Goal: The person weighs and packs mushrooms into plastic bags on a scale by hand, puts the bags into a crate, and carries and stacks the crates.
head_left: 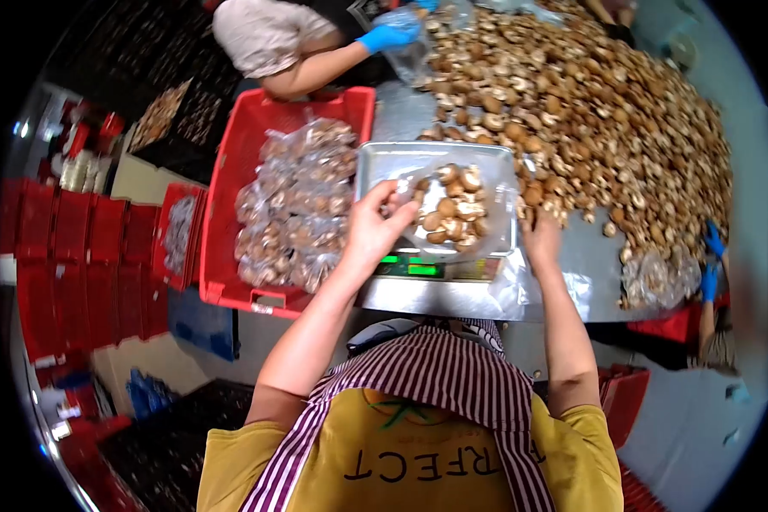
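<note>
My left hand [375, 226] pinches the edge of a clear plastic bag [486, 246]. The bag lies on the metal tray [384, 156] of a scale, with several brown-capped mushrooms [446, 207] in it. Below the tray, the scale's display [422, 270] glows green, its digits too small to read. My right hand [541, 239] is just right of the tray, at the near left edge of a large mushroom pile [589, 128]. Its fingers are mostly hidden among mushrooms, so their grip does not show.
Left of the scale stands a red crate [218, 230] with filled mushroom bags [294, 196]. A blue-gloved hand [390, 34] of another person handles a bag at the back. More blue gloves [710, 282] are at the right, near a bagged bunch [657, 277]. Stacked red crates [85, 256] stand far left.
</note>
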A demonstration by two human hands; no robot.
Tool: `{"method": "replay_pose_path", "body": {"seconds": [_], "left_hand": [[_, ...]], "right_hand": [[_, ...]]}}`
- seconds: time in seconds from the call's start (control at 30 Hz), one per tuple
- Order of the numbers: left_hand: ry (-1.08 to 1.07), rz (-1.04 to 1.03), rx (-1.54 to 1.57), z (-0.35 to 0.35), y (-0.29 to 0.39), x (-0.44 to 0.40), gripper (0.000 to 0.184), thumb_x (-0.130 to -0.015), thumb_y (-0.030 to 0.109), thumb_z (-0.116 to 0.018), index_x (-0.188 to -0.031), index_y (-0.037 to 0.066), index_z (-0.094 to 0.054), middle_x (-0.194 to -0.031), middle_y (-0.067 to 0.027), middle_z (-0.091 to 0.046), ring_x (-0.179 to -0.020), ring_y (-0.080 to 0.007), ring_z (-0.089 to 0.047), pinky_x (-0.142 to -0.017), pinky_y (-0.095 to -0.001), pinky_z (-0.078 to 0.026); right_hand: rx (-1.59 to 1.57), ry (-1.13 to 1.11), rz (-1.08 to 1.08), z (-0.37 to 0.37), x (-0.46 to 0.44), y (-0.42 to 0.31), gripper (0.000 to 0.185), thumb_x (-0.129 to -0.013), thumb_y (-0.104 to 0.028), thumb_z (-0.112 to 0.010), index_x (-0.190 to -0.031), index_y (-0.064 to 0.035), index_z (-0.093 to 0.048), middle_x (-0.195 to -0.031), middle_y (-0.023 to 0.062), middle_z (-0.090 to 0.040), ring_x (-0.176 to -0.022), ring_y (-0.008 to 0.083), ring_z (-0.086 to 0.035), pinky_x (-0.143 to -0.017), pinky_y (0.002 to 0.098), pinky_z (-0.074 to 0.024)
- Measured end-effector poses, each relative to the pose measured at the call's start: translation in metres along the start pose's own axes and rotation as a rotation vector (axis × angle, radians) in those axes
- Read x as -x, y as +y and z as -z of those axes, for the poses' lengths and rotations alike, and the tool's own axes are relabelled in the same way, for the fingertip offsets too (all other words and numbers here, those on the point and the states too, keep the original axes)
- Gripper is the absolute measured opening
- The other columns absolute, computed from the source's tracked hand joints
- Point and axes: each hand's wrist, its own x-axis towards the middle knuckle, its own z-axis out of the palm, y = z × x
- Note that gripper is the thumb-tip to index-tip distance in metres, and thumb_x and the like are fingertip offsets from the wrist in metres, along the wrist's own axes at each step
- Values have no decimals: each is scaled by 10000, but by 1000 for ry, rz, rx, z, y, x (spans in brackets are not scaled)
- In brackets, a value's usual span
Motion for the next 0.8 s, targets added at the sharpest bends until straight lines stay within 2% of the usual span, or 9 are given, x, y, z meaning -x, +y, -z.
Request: {"method": "replay_pose_path", "body": {"seconds": [0.07, 0.13, 0.23, 0.33, 0.43, 0.53, 0.73, 0.77, 0.8], "left_hand": [[-3, 16, -11, 3, -18, -6, 294, -823, 134, -720, -1089, 23, -660, -875, 18, -641, -780, -71, -555, -712, -230, -457], [-20, 0, 24, 7, -19, -8, 279, -820, 121, -718, -1081, 33, -671, -812, 57, -605, -719, -34, -513, -648, -199, -422], [10, 5, 71, 7, -11, -5, 252, -827, 122, -715, -1059, 33, -675, -726, 94, -489, -663, -4, -410, -581, -187, -348], [17, 3, 104, 9, -5, -3, 238, -826, 130, -713, -1023, 14, -648, -705, 70, -490, -646, -23, -422, -568, -210, -367], [8, -4, 134, 8, -6, -2, 222, -829, 135, -706, -975, -5, -616, -682, 45, -491, -630, -41, -435, -559, -234, -389], [-13, 9, 148, 4, -7, -1, 179, -839, 133, -705, -954, 17, -631, -688, 71, -461, -633, -20, -400, -554, -210, -351], [-30, 26, 147, 5, -9, 1, 119, -843, 115, -695, -928, 40, -655, -687, 95, -402, -633, -10, -354, -539, -201, -311], [-29, 19, 132, 5, -7, 2, 120, -855, 121, -680, -922, 30, -639, -674, 68, -458, -621, -13, -389, -527, -214, -325], [-30, 12, 118, 5, -6, 2, 125, -867, 127, -665, -916, 20, -622, -660, 40, -514, -609, -15, -423, -514, -227, -340]], "right_hand": [[-46, -30, -62, 3, -8, -2, 248, -907, -226, -545, -975, -26, -674, -907, 260, -651, -873, 428, -609, -769, 479, -483], [-102, -26, -201, 7, -12, 6, 268, -915, -224, -544, -1044, -26, -669, -962, 251, -667, -910, 381, -639, -818, 417, -494], [-537, 56, -226, 38, -14, 2, 318, -912, -185, -590, -1168, 3, -620, -1107, 163, -664, -1015, 238, -609, -902, 341, -462], [-673, 191, -74, 103, -9, -76, 309, -914, -112, -580, -1203, -5, -606, -1188, 139, -629, -1058, 229, -590, -926, 340, -456], [-730, 172, 90, 135, -3, -139, 281, -916, -85, -556, -1179, -2, -609, -1167, 133, -630, -1043, 211, -593, -927, 337, -461], [-296, 17, 453, 134, -15, -167, 292, -883, -106, -599, -1161, -18, -607, -1126, 138, -625, -1112, 282, -552, -980, 393, -415], [-352, 168, 285, 133, -15, -159, 361, -863, -127, -640, -1205, -28, -581, -1206, 148, -571, -1163, 316, -512, -1010, 420, -382], [-304, 138, 245, 132, -13, -155, 484, -842, -192, -682, -1267, -16, -531, -1251, 178, -547, -1205, 339, -487, -1031, 442, -365], [-304, 137, 247, 128, -11, -155, 484, -842, -192, -682, -1267, -16, -531, -1251, 178, -547, -1205, 339, -487, -1031, 442, -365]]}}
